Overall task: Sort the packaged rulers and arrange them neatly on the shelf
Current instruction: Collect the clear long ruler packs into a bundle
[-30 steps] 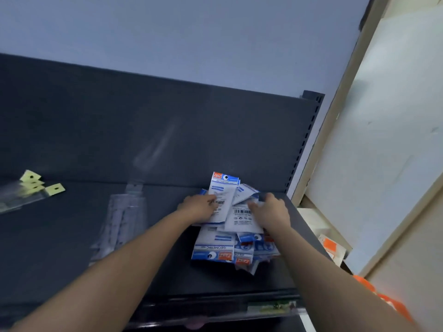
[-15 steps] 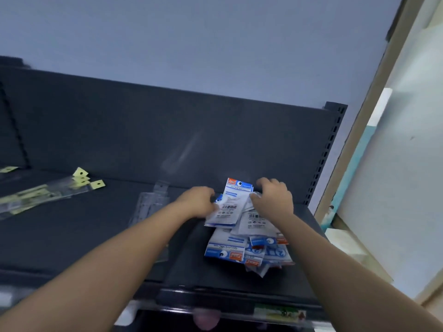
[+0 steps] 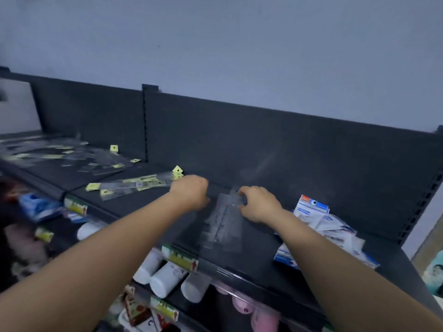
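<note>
1. Nearest me, at 6 o'clock and below the top shelf, white bottles (image 3: 165, 281) lie on their sides on a lower level. Yellow-green price labels (image 3: 179, 258) run along the shelf edge above them.
2. Both my forearms reach up and across the dark shelf (image 3: 249, 262), whose front edge runs from 9 o'clock towards 5 o'clock.
3. At 12 o'clock a clear ruler pack (image 3: 224, 220) lies flat on the shelf between my hands, its long side pointing away from me. It is blurred, so I cannot read its markings.
4. My right hand (image 3: 260, 204) sits at the pack's far right corner, with curled fingers pinching its top edge.
5. My left hand (image 3: 191, 192) is at the pack's far left side, fingers curled under. I cannot tell whether it grips anything.
6. At 2 o'clock, just beside my right forearm, blue-and-white packets (image 3: 321, 221) sit in a loose heap, one tilted up at the back.
7. At 10 o'clock, just beyond my left hand, yellow-tagged ruler packs (image 3: 134, 185) lie fanned out flat.
8. Farther off at 10 o'clock, past an upright divider, a scattered heap of clear packs (image 3: 67, 155) covers the next bay.
9. Behind everything stand the dark back panel (image 3: 263, 140) and a pale wall (image 3: 215, 44).
</note>
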Available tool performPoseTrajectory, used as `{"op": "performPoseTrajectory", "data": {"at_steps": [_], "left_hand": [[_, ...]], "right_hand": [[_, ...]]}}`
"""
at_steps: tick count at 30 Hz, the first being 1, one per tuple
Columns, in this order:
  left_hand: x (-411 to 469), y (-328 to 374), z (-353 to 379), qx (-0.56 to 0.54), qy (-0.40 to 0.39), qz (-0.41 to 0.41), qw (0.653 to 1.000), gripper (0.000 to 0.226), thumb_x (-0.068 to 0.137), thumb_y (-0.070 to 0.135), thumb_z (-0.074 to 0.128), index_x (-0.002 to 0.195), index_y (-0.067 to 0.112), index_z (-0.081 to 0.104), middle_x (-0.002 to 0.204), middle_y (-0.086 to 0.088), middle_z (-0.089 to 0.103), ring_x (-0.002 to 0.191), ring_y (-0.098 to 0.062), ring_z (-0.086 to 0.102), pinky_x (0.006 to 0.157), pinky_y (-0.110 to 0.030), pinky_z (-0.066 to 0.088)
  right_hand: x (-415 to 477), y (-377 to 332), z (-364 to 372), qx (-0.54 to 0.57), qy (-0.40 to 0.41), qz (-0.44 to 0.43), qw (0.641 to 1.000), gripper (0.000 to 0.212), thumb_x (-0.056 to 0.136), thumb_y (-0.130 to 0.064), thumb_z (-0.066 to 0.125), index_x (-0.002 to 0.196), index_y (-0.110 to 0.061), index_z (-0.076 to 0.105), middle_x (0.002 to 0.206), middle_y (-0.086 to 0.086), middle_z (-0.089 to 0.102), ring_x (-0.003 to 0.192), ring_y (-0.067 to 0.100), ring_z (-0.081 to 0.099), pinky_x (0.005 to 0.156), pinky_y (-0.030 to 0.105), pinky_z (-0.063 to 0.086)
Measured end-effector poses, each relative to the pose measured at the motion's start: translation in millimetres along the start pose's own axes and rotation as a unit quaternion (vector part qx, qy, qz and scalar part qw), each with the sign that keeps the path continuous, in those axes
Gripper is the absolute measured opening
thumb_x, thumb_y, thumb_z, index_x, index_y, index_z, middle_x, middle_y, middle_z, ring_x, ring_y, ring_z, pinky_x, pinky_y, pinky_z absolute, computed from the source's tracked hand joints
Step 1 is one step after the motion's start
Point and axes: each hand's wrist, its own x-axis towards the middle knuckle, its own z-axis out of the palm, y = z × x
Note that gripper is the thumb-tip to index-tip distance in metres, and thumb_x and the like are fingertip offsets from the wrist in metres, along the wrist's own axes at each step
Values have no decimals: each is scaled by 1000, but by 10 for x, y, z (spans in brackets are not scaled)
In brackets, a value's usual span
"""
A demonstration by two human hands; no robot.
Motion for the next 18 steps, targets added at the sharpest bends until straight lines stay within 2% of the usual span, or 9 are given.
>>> {"op": "performPoseTrajectory", "data": {"at_steps": [4,7,12,18], "left_hand": [[-229,-595,-49,17,-18,-62,998,36,91,38,57,115,12,58,120,-9,61,111,-29,58,79,-34,45],[-377,-1046,-70,30,-30,-93,995,33,91,40,57,109,13,60,116,-7,62,109,-28,58,82,-37,49],[-578,-1774,-89,20,-47,-145,988,26,93,38,54,96,13,59,101,-4,62,91,-26,59,67,-34,45],[-667,-2633,-101,15,-48,-193,980,25,92,34,55,77,15,49,81,-1,51,78,-24,51,63,-32,41]], "right_hand": [[180,-555,67,7,-20,-65,998,44,93,-33,55,135,-21,49,135,3,53,125,25,46,97,36,44],[328,-970,132,17,-37,-99,994,44,92,-37,57,133,-23,50,134,1,54,124,24,48,95,34,44],[604,-1669,272,22,-48,-137,989,41,90,-38,58,129,-25,54,132,1,56,121,24,51,96,35,46],[992,-2498,446,33,-52,-166,984,36,90,-36,58,125,-24,56,128,0,59,117,24,54,91,34,47]]}}
